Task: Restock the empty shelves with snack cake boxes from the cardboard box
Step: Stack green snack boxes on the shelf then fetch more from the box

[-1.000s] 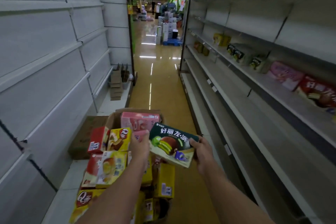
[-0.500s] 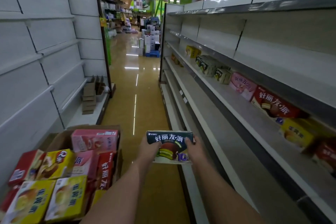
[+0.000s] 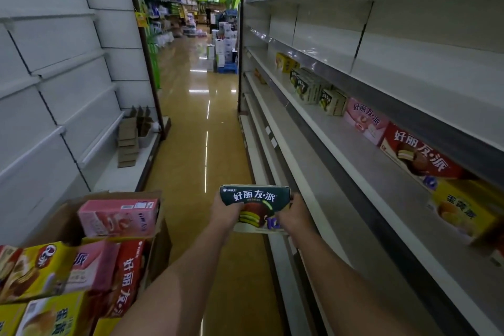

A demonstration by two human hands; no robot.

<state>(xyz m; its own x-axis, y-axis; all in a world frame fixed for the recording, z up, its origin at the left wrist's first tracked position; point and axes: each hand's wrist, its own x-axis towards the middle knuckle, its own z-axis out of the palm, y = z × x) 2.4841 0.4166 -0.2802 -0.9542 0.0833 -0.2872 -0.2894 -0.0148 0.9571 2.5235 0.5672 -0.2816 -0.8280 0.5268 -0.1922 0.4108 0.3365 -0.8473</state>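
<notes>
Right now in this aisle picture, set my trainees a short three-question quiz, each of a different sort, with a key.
1. True or false: the dark green box is held by one hand only.
2. Multiple choice: on the right-hand shelf, the pink box lies directly next to A) a red box, B) a blue box, C) a white tin.
3. Fill in: the cardboard box of stock stands on the person's ____ side.

Key: 1 false, the left hand and right hand both grip it; 2 A; 3 left.
</notes>
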